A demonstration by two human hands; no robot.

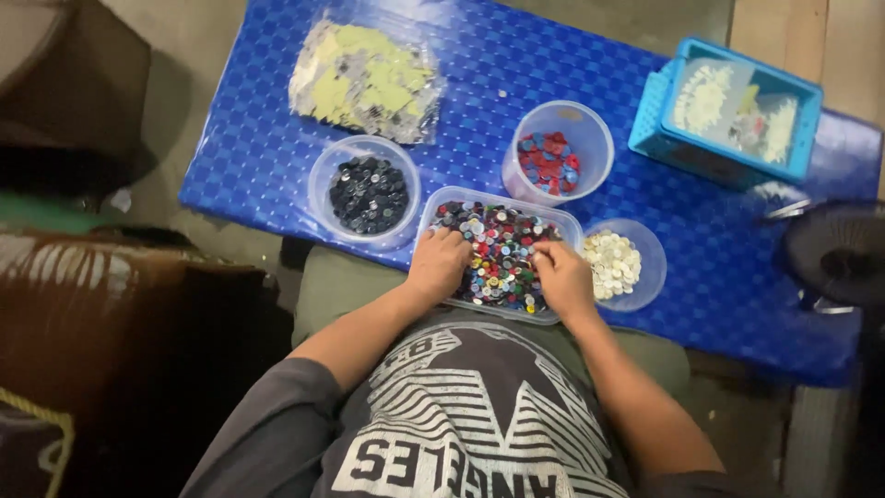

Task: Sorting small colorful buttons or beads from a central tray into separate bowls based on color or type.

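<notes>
Buttons point(502, 254) of mixed colours are lying in the clear tray point(562, 219) at the table's near edge; both hands, left point(441, 263) and right point(564, 277), are raking them with curled fingers, best picking singly.

A clear rectangular plastic container point(499, 205) is lying on the near edge of the blue tabletop point(645, 175), filled with mixed buttons point(505, 254) in red, blue, white, yellow and black. Both hands are resting inside it, touching the buttons.
</notes>
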